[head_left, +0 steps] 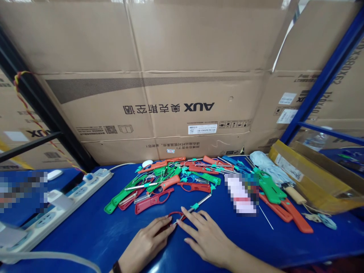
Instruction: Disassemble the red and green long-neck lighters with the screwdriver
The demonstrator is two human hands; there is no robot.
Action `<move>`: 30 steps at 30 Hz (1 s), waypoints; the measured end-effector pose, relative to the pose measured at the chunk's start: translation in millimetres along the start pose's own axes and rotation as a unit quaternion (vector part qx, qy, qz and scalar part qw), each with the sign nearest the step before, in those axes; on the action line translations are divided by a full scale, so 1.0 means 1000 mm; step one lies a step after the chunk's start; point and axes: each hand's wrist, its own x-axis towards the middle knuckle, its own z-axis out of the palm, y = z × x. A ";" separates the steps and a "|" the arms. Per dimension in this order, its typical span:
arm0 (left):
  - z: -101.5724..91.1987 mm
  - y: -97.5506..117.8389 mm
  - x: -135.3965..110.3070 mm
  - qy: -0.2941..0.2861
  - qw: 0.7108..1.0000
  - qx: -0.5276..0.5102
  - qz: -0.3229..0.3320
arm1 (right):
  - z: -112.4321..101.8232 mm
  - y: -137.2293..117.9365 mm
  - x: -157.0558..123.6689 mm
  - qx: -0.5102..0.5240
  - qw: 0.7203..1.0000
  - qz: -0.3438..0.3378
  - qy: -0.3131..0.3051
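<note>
My left hand (148, 242) and my right hand (204, 237) lie close together on the blue table (93, 231), at its near edge. Their fingertips meet on a small red plastic handle piece (176, 216) with a metal rod and a green tip (199, 203) running up to the right. My left fingers curl around the red piece from the left. My right fingers stretch toward it, thumb and forefinger pinching at its end. Just beyond lies a pile of red, green and blue plastic handles with metal rods (182, 178).
A white power strip (57, 206) runs along the left. Big cardboard boxes (159, 87) wall off the back. An open yellow-brown box (309, 178), a folded umbrella (273, 168) and orange handles (290, 216) lie right. A blue rack post (324, 76) stands at right.
</note>
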 end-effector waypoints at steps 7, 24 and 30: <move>0.002 0.000 -0.003 -0.009 1.000 0.014 0.001 | 0.001 -0.001 0.004 -0.023 0.999 -0.015 0.015; 0.007 0.003 -0.002 0.016 0.998 -0.045 -0.044 | -0.010 0.003 0.010 -0.024 0.999 -0.024 0.038; 0.009 0.003 -0.001 -0.010 0.997 -0.051 -0.062 | -0.013 0.013 0.016 -0.015 0.997 -0.051 0.061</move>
